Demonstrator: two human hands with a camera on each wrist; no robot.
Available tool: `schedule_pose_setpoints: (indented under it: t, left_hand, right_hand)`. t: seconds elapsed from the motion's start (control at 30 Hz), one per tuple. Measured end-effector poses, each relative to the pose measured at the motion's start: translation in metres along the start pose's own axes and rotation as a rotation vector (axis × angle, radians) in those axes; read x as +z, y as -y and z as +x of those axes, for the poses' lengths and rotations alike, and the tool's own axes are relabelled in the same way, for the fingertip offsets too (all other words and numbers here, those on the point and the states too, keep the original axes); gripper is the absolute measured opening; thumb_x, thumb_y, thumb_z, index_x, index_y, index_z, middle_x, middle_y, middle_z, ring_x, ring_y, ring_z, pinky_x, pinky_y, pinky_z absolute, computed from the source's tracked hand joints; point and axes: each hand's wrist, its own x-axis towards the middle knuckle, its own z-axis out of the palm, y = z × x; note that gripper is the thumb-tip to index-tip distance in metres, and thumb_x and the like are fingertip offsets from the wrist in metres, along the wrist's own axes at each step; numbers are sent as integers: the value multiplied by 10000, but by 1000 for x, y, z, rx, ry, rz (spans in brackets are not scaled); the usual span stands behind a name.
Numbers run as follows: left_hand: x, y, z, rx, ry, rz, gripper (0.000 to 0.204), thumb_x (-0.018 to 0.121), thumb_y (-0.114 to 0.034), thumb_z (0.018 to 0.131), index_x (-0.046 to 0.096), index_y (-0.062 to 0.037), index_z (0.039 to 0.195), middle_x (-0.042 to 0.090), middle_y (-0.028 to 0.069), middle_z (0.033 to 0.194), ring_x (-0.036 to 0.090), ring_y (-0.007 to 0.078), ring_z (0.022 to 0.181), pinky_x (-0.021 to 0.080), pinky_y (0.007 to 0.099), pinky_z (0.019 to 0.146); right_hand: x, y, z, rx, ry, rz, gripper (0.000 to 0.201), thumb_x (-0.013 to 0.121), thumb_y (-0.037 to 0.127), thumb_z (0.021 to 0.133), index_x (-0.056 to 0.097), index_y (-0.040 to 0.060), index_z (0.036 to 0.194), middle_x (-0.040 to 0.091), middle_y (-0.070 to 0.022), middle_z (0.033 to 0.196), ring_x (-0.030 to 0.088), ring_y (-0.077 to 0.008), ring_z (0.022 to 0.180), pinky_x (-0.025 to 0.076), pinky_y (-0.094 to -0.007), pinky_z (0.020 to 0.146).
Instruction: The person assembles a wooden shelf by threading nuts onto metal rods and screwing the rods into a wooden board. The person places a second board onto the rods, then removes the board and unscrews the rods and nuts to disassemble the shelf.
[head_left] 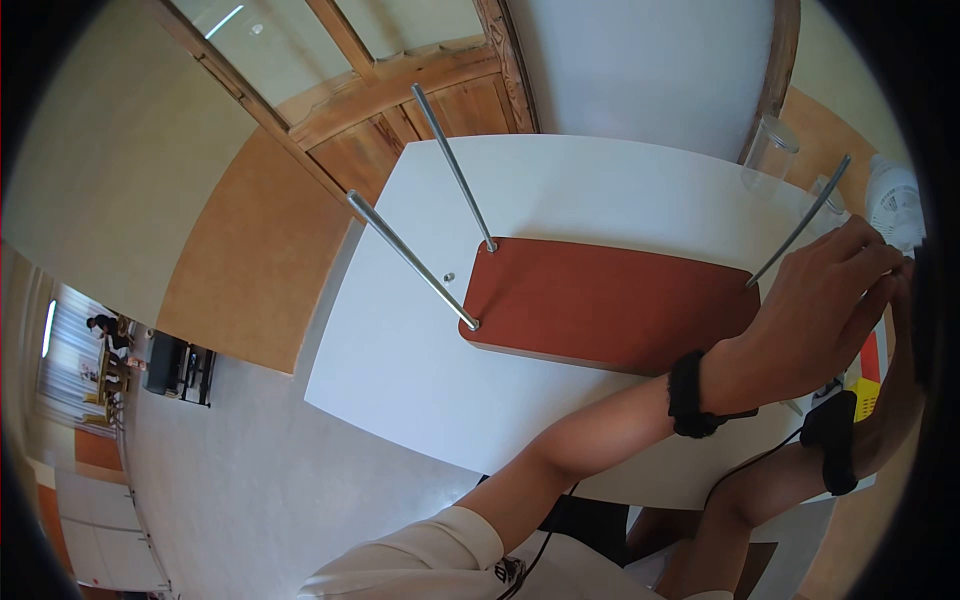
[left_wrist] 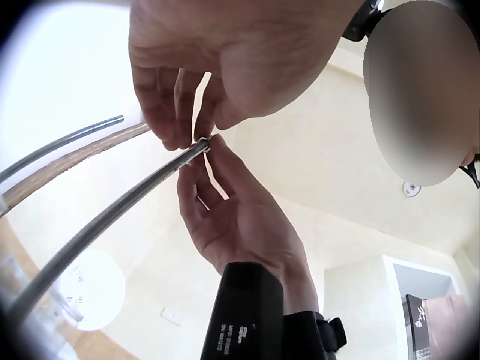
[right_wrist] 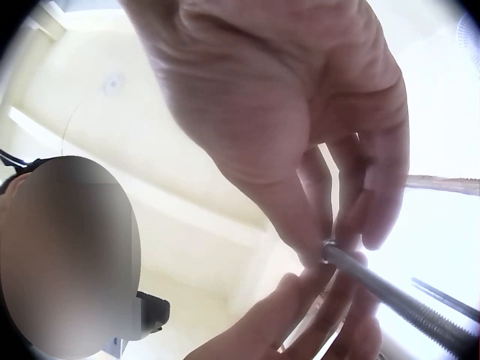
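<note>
A reddish-brown board [head_left: 610, 305] lies on the white table with metal rods [head_left: 455, 165] standing up from its corners. Both hands meet at the tip of another threaded rod [left_wrist: 112, 210] on the right side. There a small metal nut [right_wrist: 328, 252] sits at the rod's end. My left hand [head_left: 815, 300] pinches around it with thumb and fingertips. From the opposite side, the thumb and fingers of my right hand [left_wrist: 244, 221] close in on the same nut. In the head view my right hand is largely hidden behind the left one.
A small metal piece [head_left: 448, 277] lies on the white table [head_left: 420, 370] left of the board. Toward the back right stand a clear jar [head_left: 770, 155] and a white fan [head_left: 893, 200]. A yellow item [head_left: 866, 395] shows behind the wrists. A black cable [head_left: 745, 465] runs from the right wrist.
</note>
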Motion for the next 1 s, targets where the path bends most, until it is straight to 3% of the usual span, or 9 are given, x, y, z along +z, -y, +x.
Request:
schedule_pose_setpoints:
  t: [0.17,0.23,0.37,0.47,0.57,0.63,0.67,0.73,1.0]
  left_hand:
    - [0,-3,-1,-89,36,-51,147,564,7,965,623,44,1094,615,186,1023,637,393,847,501,444,733]
    - [2,-3,-2,-113,28,-125,143,547,-10,991,608,42,1109,613,184,999,635,370,838,501,430,740]
    - [15,8,-5,-187,48,-398,173,459,-97,1079,564,28,1135,595,132,899,602,247,799,491,369,744]
    - [23,10,-9,-328,111,-632,255,390,-182,1122,553,14,1126,567,79,853,552,170,774,479,337,739]
    - [34,18,-11,-323,110,-729,305,372,-245,1137,547,3,1111,537,30,817,484,109,726,453,301,722]
    - [32,19,-13,-408,158,-737,329,362,-270,1141,548,1,1116,527,18,802,469,103,717,445,291,711]
    - [31,19,-15,-492,207,-743,354,352,-294,1145,549,0,1121,518,6,787,454,98,708,438,281,699]
    - [29,20,-15,-492,238,-744,366,350,-300,1146,553,3,1116,508,-5,783,439,87,707,428,271,685]
    - [28,20,-11,-466,226,-856,374,373,-295,1139,572,8,1048,480,-24,772,423,64,713,402,252,655]
  right_hand:
    - [14,23,-5,57,59,156,42,666,22,939,707,29,938,726,-82,876,682,-165,817,553,-301,804]
    - [33,47,-12,264,-335,-67,33,661,32,940,692,37,931,717,-80,863,677,-163,805,551,-291,795]
    - [31,34,-17,168,-397,-37,44,645,51,951,687,49,941,708,-74,849,678,-171,796,561,-293,795]
    - [7,32,-7,323,-300,-22,59,643,76,953,697,55,952,709,-70,845,678,-173,777,574,-299,756]
    - [1,56,17,288,239,363,78,658,96,940,711,48,971,713,-67,847,679,-170,760,578,-299,710]
    - [49,69,50,912,-584,-224,136,633,115,957,709,36,1038,720,-78,842,679,-173,723,574,-275,650]
    - [36,51,36,913,-584,-225,136,633,115,957,709,36,1038,720,-78,842,679,-173,723,574,-275,650]
    - [3,16,2,-113,52,-119,205,598,138,978,691,35,1129,732,-82,912,688,-184,733,566,-250,676]
    - [-2,16,-4,64,85,-101,206,578,165,1038,711,30,1119,738,-91,982,709,-167,776,574,-234,712]
